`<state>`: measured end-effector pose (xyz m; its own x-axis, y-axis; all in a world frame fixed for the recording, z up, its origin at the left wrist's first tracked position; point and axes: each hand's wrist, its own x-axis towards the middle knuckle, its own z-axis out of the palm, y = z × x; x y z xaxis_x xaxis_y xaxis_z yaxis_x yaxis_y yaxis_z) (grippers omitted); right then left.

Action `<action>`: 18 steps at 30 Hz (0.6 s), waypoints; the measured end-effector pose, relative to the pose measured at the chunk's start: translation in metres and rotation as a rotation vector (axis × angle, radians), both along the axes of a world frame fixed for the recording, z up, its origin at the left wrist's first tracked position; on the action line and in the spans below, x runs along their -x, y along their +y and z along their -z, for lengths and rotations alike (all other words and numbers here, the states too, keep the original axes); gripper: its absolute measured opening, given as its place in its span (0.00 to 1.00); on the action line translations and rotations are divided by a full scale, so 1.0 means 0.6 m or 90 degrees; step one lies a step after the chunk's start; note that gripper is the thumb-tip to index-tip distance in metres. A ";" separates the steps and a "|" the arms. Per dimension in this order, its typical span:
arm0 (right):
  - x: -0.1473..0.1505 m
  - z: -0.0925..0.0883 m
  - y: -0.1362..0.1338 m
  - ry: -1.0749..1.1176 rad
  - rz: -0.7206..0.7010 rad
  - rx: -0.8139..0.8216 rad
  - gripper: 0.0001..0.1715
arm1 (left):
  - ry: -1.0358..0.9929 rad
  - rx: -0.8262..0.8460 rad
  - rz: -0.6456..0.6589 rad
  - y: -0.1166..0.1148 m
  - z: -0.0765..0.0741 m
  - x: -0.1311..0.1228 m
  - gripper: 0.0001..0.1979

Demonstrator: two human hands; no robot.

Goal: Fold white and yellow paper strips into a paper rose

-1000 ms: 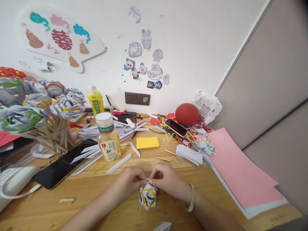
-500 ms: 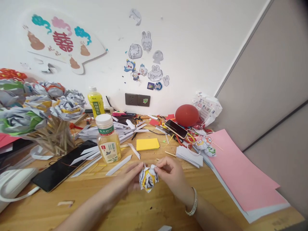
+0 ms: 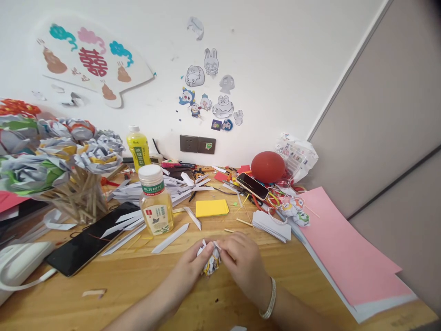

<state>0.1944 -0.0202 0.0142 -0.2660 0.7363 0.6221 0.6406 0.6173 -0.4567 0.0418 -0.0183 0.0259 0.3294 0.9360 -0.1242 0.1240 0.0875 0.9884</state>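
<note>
Over the front middle of the wooden table, a white and yellow paper flower [image 3: 212,264] is held between both hands. My left hand [image 3: 193,260] grips it from the left, thumb laid across its upper petals. On the other side my right hand [image 3: 243,263] pinches the flower's upper right edge between thumb and fingers. The fingers partly cover the flower, and its underside is hidden. Just beyond the hands lie a folded white paper strip [image 3: 170,238] and a stack of yellow paper [image 3: 212,208]. A pile of white paper slips [image 3: 271,225] rests to the right.
A tea bottle [image 3: 155,202] and a yellow drink bottle [image 3: 138,148] stand at back left. Several paper flowers on sticks [image 3: 96,155] fill a container at far left, near a black tablet [image 3: 86,243]. A phone [image 3: 252,185], red balloon [image 3: 268,166] and pink sheets [image 3: 351,257] are at right.
My left thumb has moved onto the flower's top, covering more of it. The flower has turned slightly, and my right hand has shifted a little, its fingers curling more closely at the edge.
</note>
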 end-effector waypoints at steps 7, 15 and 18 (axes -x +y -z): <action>0.008 -0.009 -0.014 -0.009 -0.045 -0.143 0.15 | -0.034 -0.025 -0.005 -0.004 -0.010 0.004 0.26; 0.007 -0.025 -0.035 0.014 -0.163 -0.114 0.15 | -0.025 -0.072 0.040 0.002 -0.011 0.022 0.25; -0.003 -0.034 -0.035 0.050 -0.183 -0.103 0.20 | -0.017 -0.091 0.067 0.003 -0.016 0.026 0.26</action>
<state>0.1960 -0.0411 0.0346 -0.3945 0.5284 0.7518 0.3965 0.8359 -0.3795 0.0261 -0.0168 0.0356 0.4278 0.9037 0.0180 0.0986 -0.0665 0.9929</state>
